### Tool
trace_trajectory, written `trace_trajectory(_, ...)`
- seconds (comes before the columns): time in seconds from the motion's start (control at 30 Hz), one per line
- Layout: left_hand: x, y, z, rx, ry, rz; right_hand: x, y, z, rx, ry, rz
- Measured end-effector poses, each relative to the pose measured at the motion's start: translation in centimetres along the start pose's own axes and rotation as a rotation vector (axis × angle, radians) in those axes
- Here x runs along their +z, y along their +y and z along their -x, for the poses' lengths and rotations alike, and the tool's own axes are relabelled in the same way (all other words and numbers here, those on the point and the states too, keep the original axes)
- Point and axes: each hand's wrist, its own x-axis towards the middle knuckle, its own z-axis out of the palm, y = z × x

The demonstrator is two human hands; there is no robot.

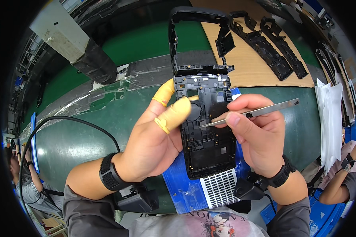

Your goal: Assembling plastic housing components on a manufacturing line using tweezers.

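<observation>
A long black plastic housing [209, 154] with an open frame at its far end stands in the middle, ribs and small brass-coloured inserts facing me. My left hand [150, 138] grips its left edge, with yellow finger cots on the thumb and one finger; its other fingertips are hidden behind the part. In my right hand [261, 130] are metal tweezers [261, 111], pinched between thumb and fingers. Their tips meet the housing's inner face near its middle, beside a small grey piece [203, 125]. Whether the tips hold that piece, I cannot tell.
Below the housing lie a blue sheet [186, 185] and a white sheet with rows of small black rectangles [220, 191]. More black frames [267, 51] rest on cardboard [241, 77]. A grey post [67, 35] rises far left. A cable [67, 118] crosses the green table; people work at both sides.
</observation>
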Motion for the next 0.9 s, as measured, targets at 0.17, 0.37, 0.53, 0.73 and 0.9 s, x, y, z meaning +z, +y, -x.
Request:
trace_trajectory(0.17, -0.5, -0.4, -0.2, 0.066, 0.045, -0.132, -0.2, 0.0, 0.0, 0.015, -0.033, -0.058)
trace_trajectory(0.37, -2.0, 0.3, -1.4, 0.141, 0.167, -0.294, -1.6, -1.6, -1.1, -0.022, 0.067, -0.232)
trace_trajectory(0.53, -4.2, 6.8, -10.3, 0.145, 0.200, -0.425, -2.1, -1.6, -0.4, 0.016, 0.049, -0.172)
trace_trajectory(0.73, -5.6, 10.2, -20.0, 0.735, 0.418, -1.746, -2.8, -2.7, -0.1, -0.025, 0.006, -0.174)
trace_trajectory(0.9, 4.0, 1.7, -23.3, 0.299, 0.051, -1.886, -4.7, -3.7, -0.7, -0.160, 0.101, -0.090)
